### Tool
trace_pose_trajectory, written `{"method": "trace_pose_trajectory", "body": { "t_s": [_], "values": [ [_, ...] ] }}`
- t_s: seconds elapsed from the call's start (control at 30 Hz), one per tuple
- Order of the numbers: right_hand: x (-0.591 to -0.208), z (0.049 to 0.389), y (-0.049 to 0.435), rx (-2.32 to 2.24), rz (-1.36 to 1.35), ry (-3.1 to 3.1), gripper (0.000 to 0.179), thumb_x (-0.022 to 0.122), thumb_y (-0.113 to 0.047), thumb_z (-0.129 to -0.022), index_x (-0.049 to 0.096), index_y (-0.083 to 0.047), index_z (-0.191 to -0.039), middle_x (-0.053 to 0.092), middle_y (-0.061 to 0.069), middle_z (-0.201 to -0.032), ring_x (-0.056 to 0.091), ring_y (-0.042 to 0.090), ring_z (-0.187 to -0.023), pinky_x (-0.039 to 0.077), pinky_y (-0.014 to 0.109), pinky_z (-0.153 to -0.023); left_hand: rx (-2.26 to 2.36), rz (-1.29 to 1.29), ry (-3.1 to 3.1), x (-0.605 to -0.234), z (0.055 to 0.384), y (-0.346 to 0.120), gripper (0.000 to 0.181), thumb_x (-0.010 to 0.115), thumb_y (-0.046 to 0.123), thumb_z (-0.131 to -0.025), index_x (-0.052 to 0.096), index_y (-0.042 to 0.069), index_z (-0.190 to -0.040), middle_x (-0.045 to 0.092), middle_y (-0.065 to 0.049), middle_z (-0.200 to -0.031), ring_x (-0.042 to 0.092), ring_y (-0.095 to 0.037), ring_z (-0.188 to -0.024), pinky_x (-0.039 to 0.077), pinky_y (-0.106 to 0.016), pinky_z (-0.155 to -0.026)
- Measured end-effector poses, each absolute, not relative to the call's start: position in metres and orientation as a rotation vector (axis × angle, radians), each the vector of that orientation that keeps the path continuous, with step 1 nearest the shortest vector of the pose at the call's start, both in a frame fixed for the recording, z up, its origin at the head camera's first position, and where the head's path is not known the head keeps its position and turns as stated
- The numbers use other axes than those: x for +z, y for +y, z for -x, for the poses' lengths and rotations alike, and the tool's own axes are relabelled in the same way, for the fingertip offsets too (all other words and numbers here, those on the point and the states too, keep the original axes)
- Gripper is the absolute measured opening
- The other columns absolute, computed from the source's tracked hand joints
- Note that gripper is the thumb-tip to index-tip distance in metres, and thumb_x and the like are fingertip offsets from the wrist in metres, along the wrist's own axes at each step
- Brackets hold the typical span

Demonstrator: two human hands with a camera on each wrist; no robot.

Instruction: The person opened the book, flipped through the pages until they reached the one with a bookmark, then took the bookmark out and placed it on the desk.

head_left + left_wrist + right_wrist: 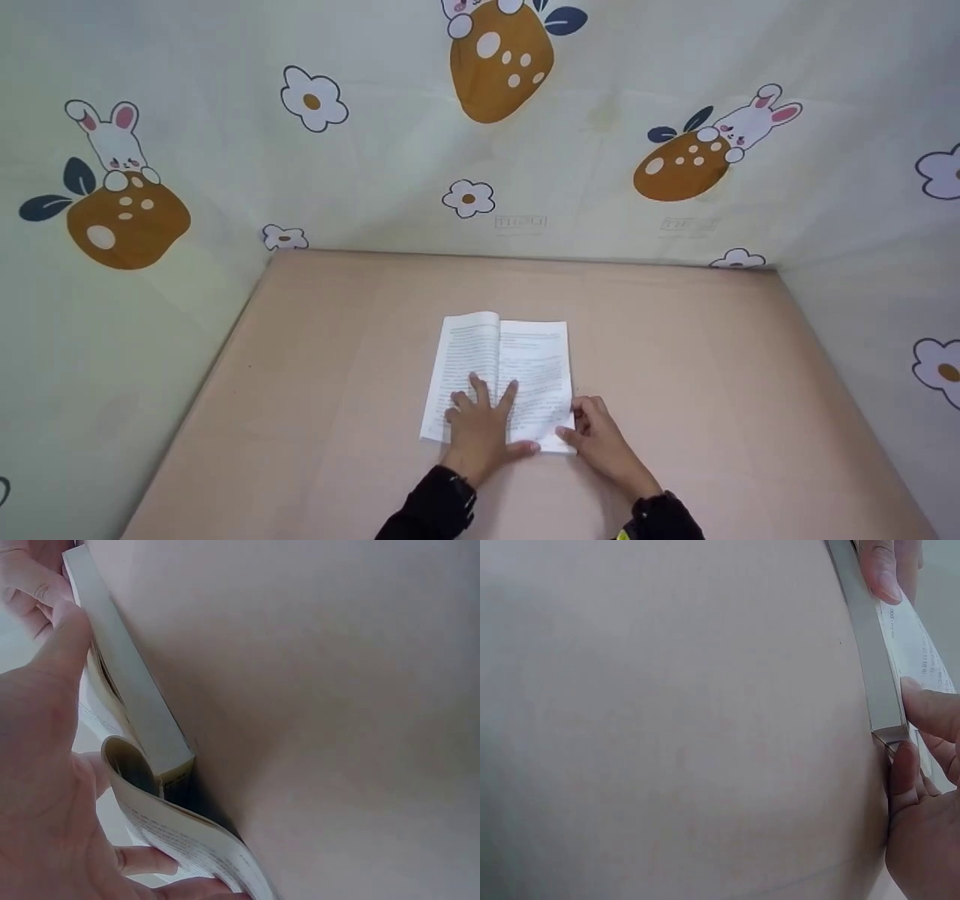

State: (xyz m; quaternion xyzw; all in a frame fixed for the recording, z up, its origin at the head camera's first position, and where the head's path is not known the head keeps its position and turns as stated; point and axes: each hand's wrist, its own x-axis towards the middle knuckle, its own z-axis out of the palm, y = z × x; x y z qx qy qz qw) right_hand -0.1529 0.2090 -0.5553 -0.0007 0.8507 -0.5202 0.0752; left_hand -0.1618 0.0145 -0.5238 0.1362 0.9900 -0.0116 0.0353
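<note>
An open book (pixel 532 360) with printed pages lies on the table, its left pages curving up near the spine. Spread across the lower left page and the spine is my left hand (pixel 480 431), its fingers straight and its thumb at the bottom edge. My right hand (pixel 604 442) pinches the book's lower right corner, thumb on the page and fingers at the side edge. In the left wrist view, the thick page block (pixel 135 682) shows edge-on beside my left thumb. The right wrist view shows my right thumb (pixel 930 709) on top of the corner and fingers beneath it.
The table (pixel 337 337) has a plain tan covering. Around it on the back and sides hangs a pale cloth (pixel 375 165) printed with rabbits, brown fruit and flowers. Dark sleeves (pixel 435 502) cover both forearms.
</note>
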Motion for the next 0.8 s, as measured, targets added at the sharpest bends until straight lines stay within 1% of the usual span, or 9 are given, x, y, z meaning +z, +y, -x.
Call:
{"method": "trace_pose_trajectory", "body": {
  "t_s": [0.27,0.5,0.6,0.8],
  "values": [
    [-0.5564,0.1524,0.2101,-1.587,-0.003,2.544,0.029,0.067,-0.015,-0.084,0.052,-0.003,-0.106,0.041,0.009,-0.098,0.042,0.014,-0.077,0.038,0.017,-0.06,0.004,-0.438,3.084,-0.5242,0.1604,0.0138,0.092,0.053,0.079,-0.067,0.037,0.029,-0.143,0.04,-0.031,-0.137,0.051,-0.052,-0.108,0.053,-0.051,-0.073],
    [-0.5556,0.1514,0.2095,-1.551,-0.01,2.566,0.028,0.064,-0.017,-0.086,0.051,-0.004,-0.107,0.041,0.008,-0.098,0.042,0.015,-0.081,0.037,0.018,-0.067,0.022,-0.415,3.073,-0.524,0.1625,0.0146,0.09,0.054,0.077,-0.069,0.038,0.027,-0.143,0.04,-0.03,-0.137,0.051,-0.051,-0.108,0.053,-0.051,-0.073],
    [-0.5549,0.1508,0.2089,-1.554,-0.014,2.559,0.027,0.063,-0.016,-0.088,0.051,-0.004,-0.108,0.041,0.008,-0.099,0.042,0.015,-0.081,0.038,0.018,-0.067,-0.002,-0.408,3.085,-0.5237,0.1622,0.0152,0.089,0.052,0.077,-0.069,0.038,0.028,-0.142,0.042,-0.028,-0.137,0.053,-0.05,-0.107,0.054,-0.049,-0.072],
    [-0.5543,0.151,0.2089,-1.539,-0.004,2.558,0.028,0.061,-0.02,-0.09,0.051,-0.003,-0.11,0.041,0.008,-0.102,0.043,0.014,-0.082,0.038,0.018,-0.067,-0.047,-0.393,3.114,-0.5257,0.163,0.015,0.087,0.049,0.077,-0.071,0.039,0.028,-0.142,0.045,-0.026,-0.134,0.056,-0.047,-0.102,0.055,-0.044,-0.068]
  ]
}}
